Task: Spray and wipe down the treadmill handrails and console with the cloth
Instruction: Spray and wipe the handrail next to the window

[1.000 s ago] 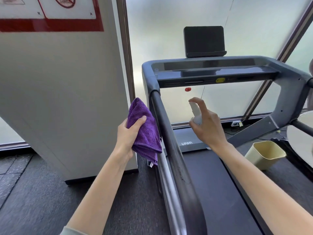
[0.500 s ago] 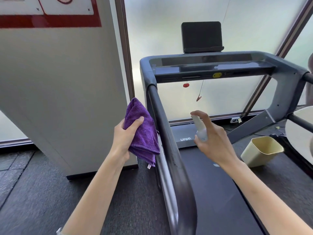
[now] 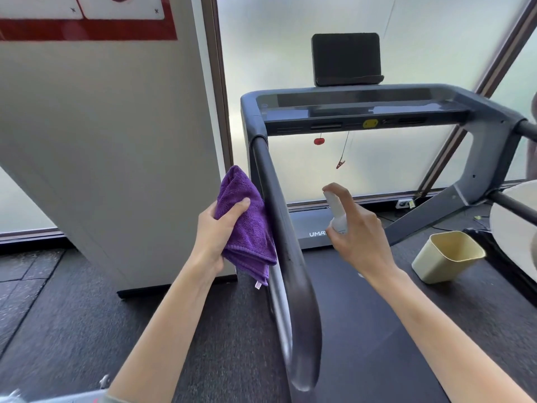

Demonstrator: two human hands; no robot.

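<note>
Head: cloth [image 3: 247,225] in left hand [image 3: 216,231] (folded)

The right hand [image 3: 359,237] covers most of the spray bottle [image 3: 337,213] and the last letters of the belt-cover logo [image 3: 316,234]; the near handrail [image 3: 299,330] blurs low down; right handrail [image 3: 520,212] cut off.

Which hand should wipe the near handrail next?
Left. The left hand grips the purple cloth right beside the handrail; the right hand holds the spray bottle.
</note>
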